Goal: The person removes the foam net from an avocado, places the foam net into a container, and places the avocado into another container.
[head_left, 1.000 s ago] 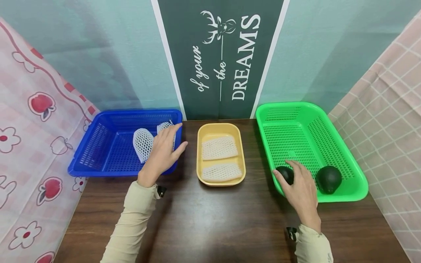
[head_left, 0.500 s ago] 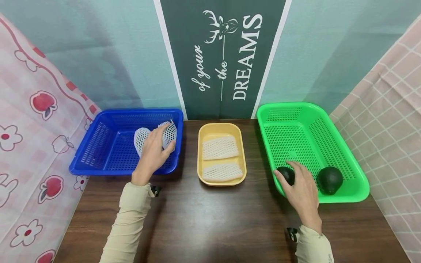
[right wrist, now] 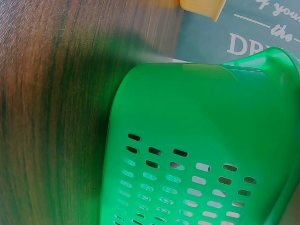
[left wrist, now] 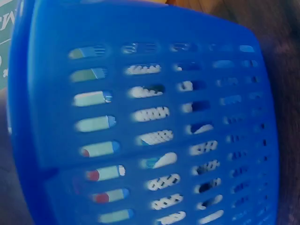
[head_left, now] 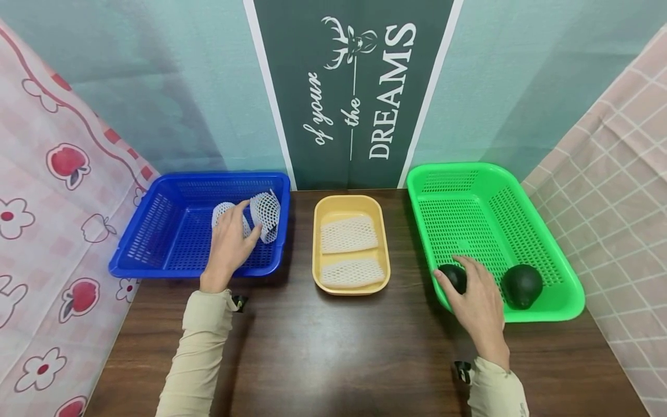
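My left hand (head_left: 229,246) reaches over the near rim of the blue basket (head_left: 130,273). Its loosely bent fingers lie over a piece in a white foam net (head_left: 223,209); whether they press on it is hidden. To the right lies another netted piece (head_left: 267,211), something dark showing through its mesh. In the green basket (head_left: 448,214), my right hand (head_left: 479,301) holds a black rounded fruit (head_left: 452,277) between thumb and fingers. A second black fruit (head_left: 523,286) sits right of that hand. Both wrist views show mostly basket walls and neither hand's fingers.
Between the baskets stands a yellow tray (head_left: 315,249) holding two flat white foam nets, one farther back (head_left: 348,234) and one nearer (head_left: 351,272). The brown wooden table (head_left: 339,353) extends in front. Printed cloths hang behind and at both sides.
My left hand has moved left and slightly toward me, from the right netted piece to the left one, uncovering the right one. My right hand stays on the black fruit.
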`<state>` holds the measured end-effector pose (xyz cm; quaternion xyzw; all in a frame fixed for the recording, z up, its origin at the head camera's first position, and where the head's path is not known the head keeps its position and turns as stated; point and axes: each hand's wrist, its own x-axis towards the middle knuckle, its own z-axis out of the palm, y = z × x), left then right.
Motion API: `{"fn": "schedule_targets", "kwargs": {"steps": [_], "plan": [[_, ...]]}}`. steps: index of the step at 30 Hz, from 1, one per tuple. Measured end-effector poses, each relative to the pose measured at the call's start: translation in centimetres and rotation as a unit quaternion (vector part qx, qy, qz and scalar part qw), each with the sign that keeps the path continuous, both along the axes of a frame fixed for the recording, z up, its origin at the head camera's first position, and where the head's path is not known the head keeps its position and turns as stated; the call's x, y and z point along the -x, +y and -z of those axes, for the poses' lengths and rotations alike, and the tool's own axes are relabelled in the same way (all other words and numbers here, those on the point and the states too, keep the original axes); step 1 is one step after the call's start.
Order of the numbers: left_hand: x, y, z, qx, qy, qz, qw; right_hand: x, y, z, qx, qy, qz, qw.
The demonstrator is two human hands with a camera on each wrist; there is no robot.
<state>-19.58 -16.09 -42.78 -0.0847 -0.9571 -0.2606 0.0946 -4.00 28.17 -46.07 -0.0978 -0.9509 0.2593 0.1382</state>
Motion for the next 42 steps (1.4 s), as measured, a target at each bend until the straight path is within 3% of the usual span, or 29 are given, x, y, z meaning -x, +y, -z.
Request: {"fn": "schedule_targets", "kwargs": {"steps": [15, 22, 30, 36, 42], "plan": [[0.9, -1.1, 1.3, 0.007, -0.065, -0.044, 0.9969, 0.1, 0.0, -0.2, 0.001, -0.009, 0.000, 1.0000], [1.2, -1.6, 1.2, 0.023, -0.097, -0.058, 0.9933, 0.1, 0.0, -0.3, 0.000, -0.012, 0.001, 0.9999], [1.6, -2.4, 1.3, 0.017, -0.168, -0.064, 0.9836, 0.2, -0.1, -0.4, -0.002, -0.013, 0.002, 0.9999], [1.8, -2.8, 1.3, 0.005, -0.189, -0.084, 0.9783, 0.2, -0.1, -0.5, -0.004, -0.013, 0.000, 0.9999], [2.1, -3.0, 1.4, -0.003, -0.238, -0.095, 0.9666, 0.1, -0.1, -0.6, -0.002, -0.016, 0.003, 0.9999]]}}
